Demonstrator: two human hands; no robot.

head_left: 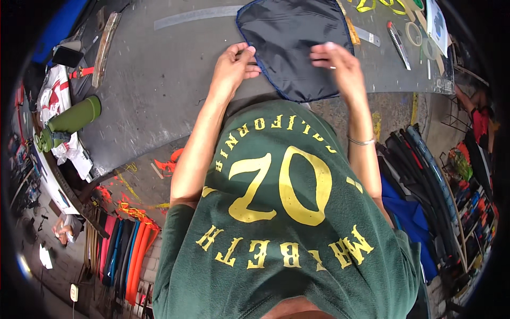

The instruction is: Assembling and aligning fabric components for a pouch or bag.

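Note:
A black fabric piece [297, 32] with dark blue edging lies on the grey table at the far middle, its rounded near end close to my body. My left hand [234, 66] is at its left edge, with thumb and forefinger closed on the edging and the other fingers loosely bent beside it. Over the right part of the cloth hovers my right hand [340, 66], its fingers pointing left and apart, with nothing seen in them. A ring is on one of its fingers and a bangle on that wrist.
On the table [159, 80] are a clear ruler [196, 18], a wooden strip [106, 48], a utility knife [398, 45], a tape roll [413, 33] and a metal ruler [366, 36]. A green bottle [74, 114] lies at the left. Fabric rolls [425, 175] stand lower right.

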